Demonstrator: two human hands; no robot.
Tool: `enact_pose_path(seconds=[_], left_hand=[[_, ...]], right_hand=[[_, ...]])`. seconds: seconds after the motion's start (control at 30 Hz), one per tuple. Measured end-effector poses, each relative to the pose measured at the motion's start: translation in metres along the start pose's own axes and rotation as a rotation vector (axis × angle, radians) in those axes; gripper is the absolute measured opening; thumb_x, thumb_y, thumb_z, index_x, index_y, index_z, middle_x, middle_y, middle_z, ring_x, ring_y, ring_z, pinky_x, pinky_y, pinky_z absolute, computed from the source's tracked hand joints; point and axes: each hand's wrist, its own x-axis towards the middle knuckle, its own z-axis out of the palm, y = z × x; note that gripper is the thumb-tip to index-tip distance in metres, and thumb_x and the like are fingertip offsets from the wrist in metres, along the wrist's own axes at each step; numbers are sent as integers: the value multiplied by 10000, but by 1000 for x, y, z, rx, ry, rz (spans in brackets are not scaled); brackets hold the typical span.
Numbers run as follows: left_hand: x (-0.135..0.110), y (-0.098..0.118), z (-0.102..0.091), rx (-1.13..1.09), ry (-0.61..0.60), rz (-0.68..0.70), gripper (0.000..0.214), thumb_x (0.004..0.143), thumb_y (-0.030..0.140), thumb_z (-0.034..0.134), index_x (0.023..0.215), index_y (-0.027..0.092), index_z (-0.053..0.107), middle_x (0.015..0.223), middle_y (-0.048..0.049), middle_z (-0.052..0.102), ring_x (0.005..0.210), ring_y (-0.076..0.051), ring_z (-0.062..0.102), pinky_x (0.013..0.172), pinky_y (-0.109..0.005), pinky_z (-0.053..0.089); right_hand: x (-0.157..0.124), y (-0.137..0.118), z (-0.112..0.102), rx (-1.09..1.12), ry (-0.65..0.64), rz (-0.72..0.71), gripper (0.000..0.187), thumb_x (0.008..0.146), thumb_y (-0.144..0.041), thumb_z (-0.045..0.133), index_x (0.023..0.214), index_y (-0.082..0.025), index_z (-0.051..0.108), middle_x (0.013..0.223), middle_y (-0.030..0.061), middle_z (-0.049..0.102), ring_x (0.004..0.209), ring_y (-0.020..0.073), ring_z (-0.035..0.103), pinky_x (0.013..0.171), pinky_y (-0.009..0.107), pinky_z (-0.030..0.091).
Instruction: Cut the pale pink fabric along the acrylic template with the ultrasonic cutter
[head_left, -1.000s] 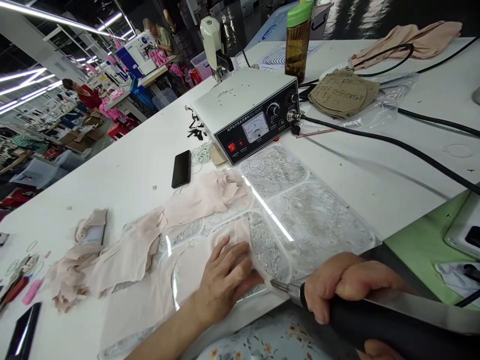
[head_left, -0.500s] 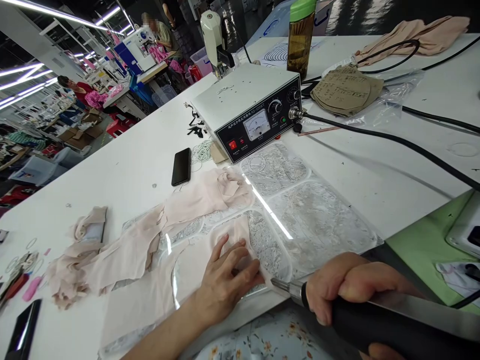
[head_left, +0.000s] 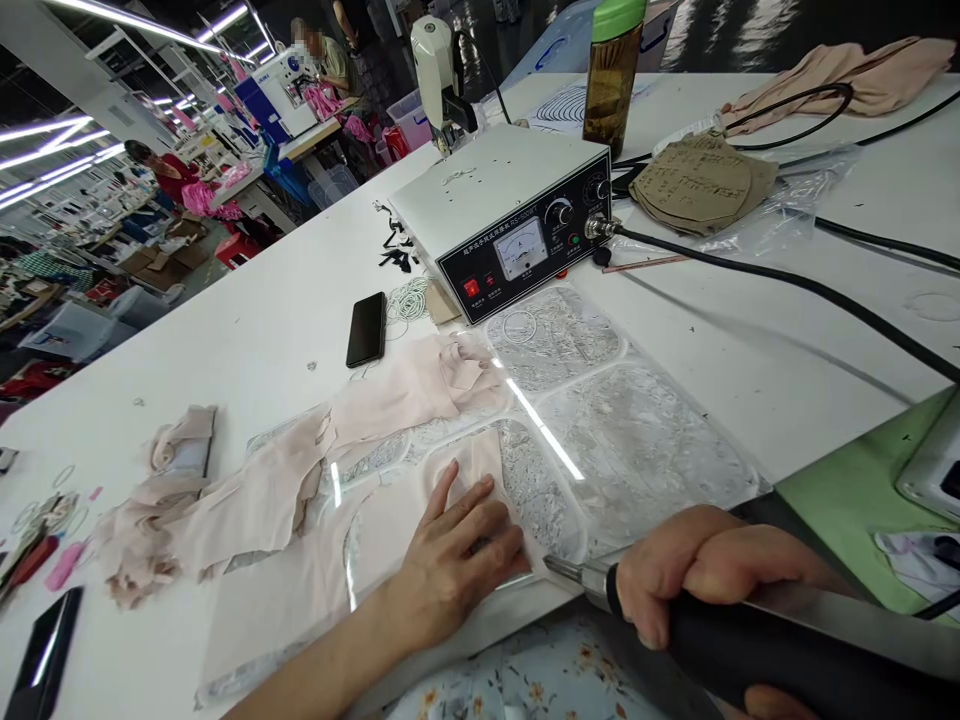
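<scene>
My left hand [head_left: 465, 560] lies on a pale pink piece of fabric [head_left: 360, 580], fingers spread and pressing it down. The fabric rests on a clear sheet [head_left: 637, 440] with pale curved bands over a grey marbled pattern. My right hand [head_left: 697, 565] is wrapped round a handheld ultrasonic welder [head_left: 810, 640] with a black grip and metal front. Its narrow metal tip touches or hovers at the fabric's right edge, close to my left fingers; contact cannot be made out. Another strip of pink fabric [head_left: 412, 390] lies farther back.
A control box [head_left: 517, 220] with a dial stands behind the sheet, its black cable [head_left: 787, 290] running right. Nearby are a phone [head_left: 366, 330], a bottle [head_left: 611, 80] and brown card patterns [head_left: 701, 185]. Crumpled fabric [head_left: 142, 540] lies left. People work at sewing machines beyond.
The whole view has shifted slightly. Both hands, the fabric and the tool tip keep nearly the same places relative to each other.
</scene>
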Motion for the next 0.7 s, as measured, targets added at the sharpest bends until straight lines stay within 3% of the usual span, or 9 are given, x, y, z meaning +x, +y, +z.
enact_pose_path(seconds=[0.33,0.7], left_hand=[[0,-2,-3,-33,-45,5,113,958,258,570,952,165,634,1044,-57,699,1212,-236,583,1183,-510,267],[-2,-4,-2,-46,-48,22,171,952,305,578,913,146,627,1031,-67,690,1223,-247,568,1194,-511,234]], right_hand=[[2,2,-5,26,-45,-5,191,817,-442,617,910,-299,535,637,-7,545,561,167,538,502,282,471],[6,7,-21,3,-219,-22,175,844,-378,568,999,-302,541,702,0,572,600,170,583,539,294,523]])
